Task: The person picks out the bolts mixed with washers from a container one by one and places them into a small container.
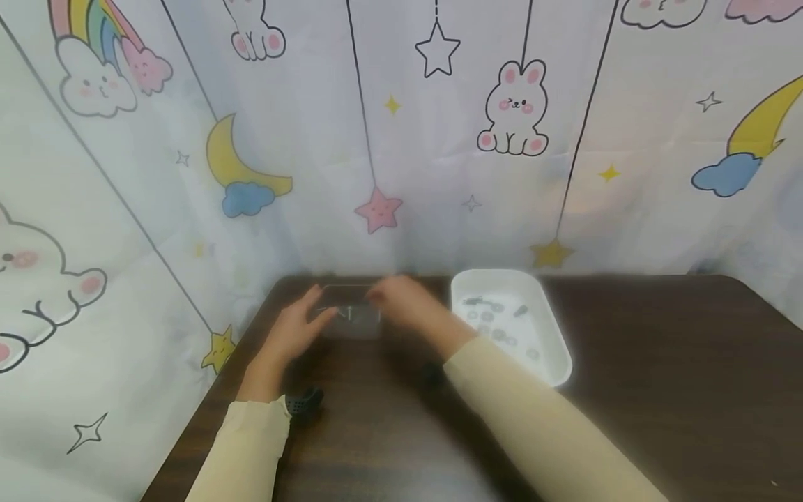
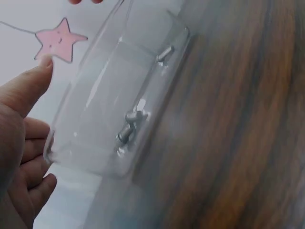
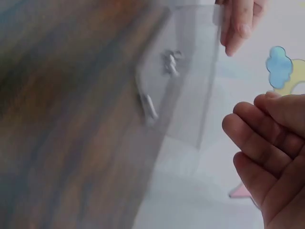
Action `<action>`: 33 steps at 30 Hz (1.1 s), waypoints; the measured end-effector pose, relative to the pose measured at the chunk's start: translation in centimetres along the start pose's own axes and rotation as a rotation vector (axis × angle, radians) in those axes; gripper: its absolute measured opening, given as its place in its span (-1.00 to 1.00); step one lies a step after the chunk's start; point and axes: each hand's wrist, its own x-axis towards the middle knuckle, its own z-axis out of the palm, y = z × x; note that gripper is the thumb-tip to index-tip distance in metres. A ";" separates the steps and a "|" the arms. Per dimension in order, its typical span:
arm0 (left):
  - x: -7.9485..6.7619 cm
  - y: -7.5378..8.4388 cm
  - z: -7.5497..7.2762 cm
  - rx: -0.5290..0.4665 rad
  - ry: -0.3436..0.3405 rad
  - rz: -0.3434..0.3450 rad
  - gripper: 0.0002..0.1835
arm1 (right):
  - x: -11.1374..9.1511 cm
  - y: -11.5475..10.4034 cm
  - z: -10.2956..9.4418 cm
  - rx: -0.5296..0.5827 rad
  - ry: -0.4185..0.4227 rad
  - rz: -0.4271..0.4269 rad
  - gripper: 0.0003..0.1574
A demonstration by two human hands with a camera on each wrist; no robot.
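Observation:
A clear plastic box (image 1: 353,324) stands near the table's far edge, with several small metal screws (image 2: 129,125) lying on its bottom. My left hand (image 1: 291,328) is at the box's left end. In the left wrist view its fingers (image 2: 35,160) lie right at the box's corner, and its thumb points upward beside the rim. Over the right end hangs my right hand (image 1: 408,307), blurred in the head view. The right wrist view shows its fingers (image 3: 255,138) loosely curled, thumb by the index fingertip, nothing visible between them.
A white tray (image 1: 555,341) stands to the right of the box, holding several round washers (image 1: 500,335) and dark small pieces. The table (image 1: 659,362) is dark wood. A curtain (image 1: 452,139) with cartoon prints hangs right behind its far edge.

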 end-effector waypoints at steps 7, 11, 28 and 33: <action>0.0 2.1 0.1 0.034 0.072 0.093 -0.18 | -0.9 0.9 -3.1 0.038 0.050 0.007 -0.73; -0.1 4.4 0.4 0.057 0.051 0.146 -0.20 | -1.5 2.1 -4.8 0.080 0.040 0.060 -0.68; -1.7 12.2 4.3 0.140 -0.068 0.385 -0.23 | -3.4 15.5 -5.9 0.149 0.054 0.137 -0.67; -2.0 13.8 6.0 0.164 -0.117 0.438 -0.21 | -4.6 14.9 -6.3 0.117 0.021 0.264 -0.65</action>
